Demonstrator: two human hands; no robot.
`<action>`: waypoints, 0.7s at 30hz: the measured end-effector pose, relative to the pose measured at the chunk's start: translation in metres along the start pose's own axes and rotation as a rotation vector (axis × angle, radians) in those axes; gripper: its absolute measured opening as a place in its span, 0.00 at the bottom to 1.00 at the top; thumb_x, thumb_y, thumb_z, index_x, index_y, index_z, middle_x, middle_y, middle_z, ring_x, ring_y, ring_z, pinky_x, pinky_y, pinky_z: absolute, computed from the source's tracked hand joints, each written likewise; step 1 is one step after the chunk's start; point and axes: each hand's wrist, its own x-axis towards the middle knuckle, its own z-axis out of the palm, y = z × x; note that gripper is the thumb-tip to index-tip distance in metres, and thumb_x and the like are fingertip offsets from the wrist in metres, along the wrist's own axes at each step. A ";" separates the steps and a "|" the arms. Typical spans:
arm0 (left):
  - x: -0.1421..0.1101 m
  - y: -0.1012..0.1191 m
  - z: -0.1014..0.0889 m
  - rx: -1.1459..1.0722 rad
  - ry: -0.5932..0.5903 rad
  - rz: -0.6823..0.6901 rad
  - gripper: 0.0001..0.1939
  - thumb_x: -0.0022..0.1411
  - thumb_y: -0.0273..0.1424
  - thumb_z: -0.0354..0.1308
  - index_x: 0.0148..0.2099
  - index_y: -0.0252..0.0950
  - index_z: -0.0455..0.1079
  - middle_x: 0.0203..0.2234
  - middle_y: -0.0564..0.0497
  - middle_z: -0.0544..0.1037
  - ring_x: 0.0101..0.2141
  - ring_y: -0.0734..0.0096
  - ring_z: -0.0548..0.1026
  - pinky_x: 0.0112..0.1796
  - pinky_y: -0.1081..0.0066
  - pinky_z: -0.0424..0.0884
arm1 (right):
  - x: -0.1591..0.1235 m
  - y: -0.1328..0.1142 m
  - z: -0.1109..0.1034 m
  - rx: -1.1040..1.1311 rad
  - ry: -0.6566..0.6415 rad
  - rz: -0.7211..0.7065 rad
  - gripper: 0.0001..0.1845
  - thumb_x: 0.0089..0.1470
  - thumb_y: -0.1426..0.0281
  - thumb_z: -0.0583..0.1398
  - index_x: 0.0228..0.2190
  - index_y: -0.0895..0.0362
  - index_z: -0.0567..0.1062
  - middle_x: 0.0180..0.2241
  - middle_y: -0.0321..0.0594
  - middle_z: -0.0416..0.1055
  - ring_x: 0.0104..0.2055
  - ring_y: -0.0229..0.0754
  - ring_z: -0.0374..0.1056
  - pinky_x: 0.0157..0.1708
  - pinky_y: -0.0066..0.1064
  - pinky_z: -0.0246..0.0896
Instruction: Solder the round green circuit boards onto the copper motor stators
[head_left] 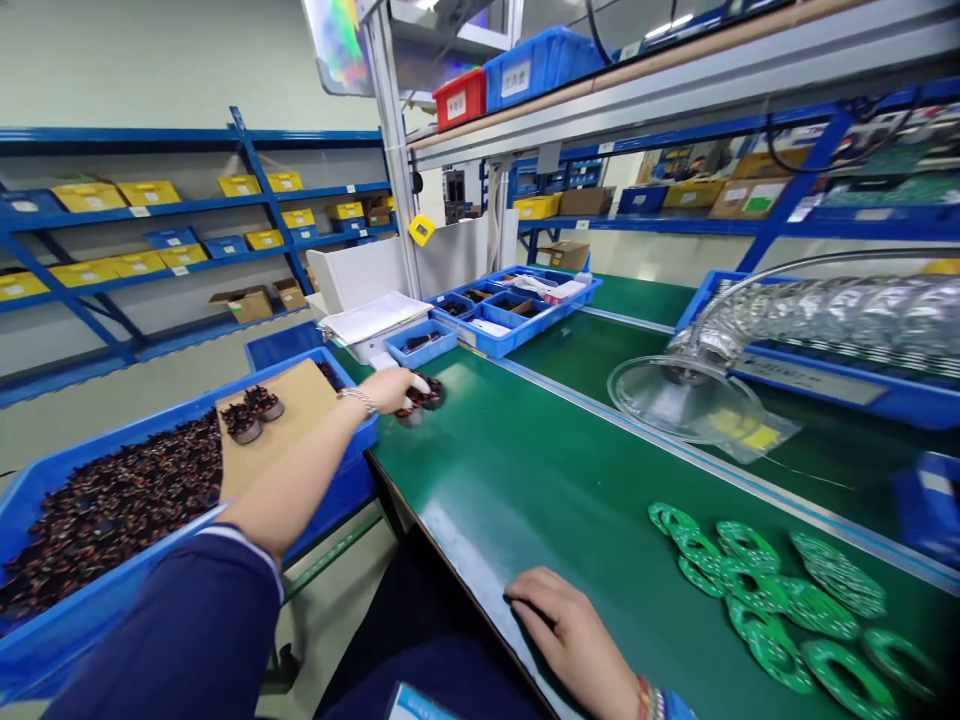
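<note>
My left hand (pixel 392 390) is closed on dark round coil parts (pixel 429 392) with grey rims, over the far left corner of the green table. Motion smears them slightly, and I cannot tell whether they touch the tabletop. Two similar coil parts (pixel 255 410) stand on a cardboard sheet (pixel 300 405) laid across a blue bin. That bin (pixel 112 560) is filled with many small dark and copper-coloured pieces. Resting at the near table edge, my right hand (pixel 566 630) holds nothing, its fingers loosely stretched. Several green ring-shaped circuit boards (pixel 757 585) lie to its right, some overlapping.
The green table (pixel 517 470) spreads before me. A divided blue tray (pixel 510 305), a small blue tray (pixel 421 342) and papers (pixel 379 318) sit at its far end. A clear funnel hood (pixel 675 395) on a silver hose hangs low at right. An overhead shelf (pixel 675 90) crosses above.
</note>
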 end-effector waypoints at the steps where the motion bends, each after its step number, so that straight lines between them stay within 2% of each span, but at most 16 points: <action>1: 0.018 0.023 0.008 0.002 -0.030 0.064 0.24 0.47 0.25 0.57 0.48 0.49 0.69 0.41 0.55 0.75 0.42 0.67 0.72 0.43 0.74 0.65 | 0.000 0.000 -0.001 -0.004 -0.003 -0.007 0.11 0.57 0.72 0.50 0.34 0.56 0.73 0.32 0.41 0.70 0.36 0.39 0.65 0.38 0.30 0.60; 4: 0.066 0.090 0.028 0.014 -0.076 0.206 0.24 0.48 0.24 0.56 0.47 0.49 0.70 0.41 0.52 0.75 0.40 0.65 0.73 0.39 0.73 0.67 | 0.001 0.000 -0.002 -0.026 -0.009 -0.032 0.10 0.56 0.74 0.52 0.35 0.57 0.73 0.32 0.41 0.70 0.36 0.40 0.64 0.39 0.30 0.59; 7: 0.103 0.143 0.039 0.021 -0.081 0.293 0.24 0.49 0.25 0.56 0.48 0.50 0.69 0.42 0.50 0.74 0.40 0.62 0.73 0.39 0.70 0.68 | 0.002 0.003 -0.003 -0.032 0.002 -0.035 0.09 0.54 0.75 0.53 0.35 0.57 0.73 0.32 0.41 0.71 0.37 0.40 0.64 0.39 0.30 0.59; 10: 0.128 0.179 0.048 0.033 -0.081 0.342 0.24 0.50 0.25 0.56 0.50 0.49 0.67 0.45 0.47 0.72 0.42 0.60 0.72 0.40 0.67 0.68 | 0.003 0.004 -0.004 -0.010 0.017 -0.048 0.10 0.53 0.76 0.53 0.35 0.57 0.73 0.32 0.41 0.71 0.37 0.38 0.64 0.40 0.29 0.59; 13: 0.139 0.204 0.056 0.060 -0.102 0.369 0.22 0.51 0.26 0.57 0.50 0.46 0.68 0.46 0.45 0.71 0.42 0.58 0.72 0.40 0.63 0.68 | 0.004 0.002 -0.006 0.008 0.013 -0.063 0.11 0.53 0.77 0.53 0.36 0.57 0.73 0.32 0.40 0.71 0.37 0.38 0.65 0.40 0.27 0.60; 15: 0.136 0.212 0.057 0.069 -0.112 0.383 0.21 0.51 0.28 0.57 0.49 0.46 0.68 0.46 0.45 0.71 0.42 0.59 0.72 0.41 0.63 0.68 | 0.003 0.001 -0.007 0.009 0.001 -0.060 0.11 0.54 0.76 0.53 0.36 0.57 0.73 0.33 0.40 0.71 0.37 0.38 0.65 0.40 0.28 0.60; 17: 0.126 0.209 0.054 0.058 -0.094 0.391 0.25 0.52 0.30 0.57 0.54 0.50 0.63 0.50 0.49 0.68 0.44 0.61 0.71 0.43 0.67 0.67 | 0.001 0.000 -0.008 0.009 -0.011 -0.049 0.11 0.55 0.75 0.52 0.37 0.56 0.73 0.33 0.40 0.71 0.38 0.38 0.65 0.40 0.28 0.61; 19: 0.113 0.191 0.046 0.038 -0.044 0.370 0.30 0.55 0.34 0.54 0.59 0.53 0.52 0.56 0.53 0.60 0.48 0.65 0.68 0.46 0.70 0.65 | -0.001 0.002 -0.008 0.004 -0.020 -0.056 0.11 0.57 0.73 0.51 0.37 0.55 0.72 0.34 0.41 0.71 0.37 0.38 0.66 0.40 0.28 0.62; 21: 0.096 0.155 0.035 0.028 0.020 0.285 0.30 0.58 0.38 0.50 0.61 0.53 0.46 0.60 0.57 0.53 0.52 0.68 0.63 0.49 0.72 0.61 | -0.001 0.007 -0.007 -0.007 -0.031 -0.097 0.11 0.57 0.71 0.50 0.37 0.55 0.72 0.34 0.41 0.71 0.37 0.37 0.67 0.39 0.27 0.63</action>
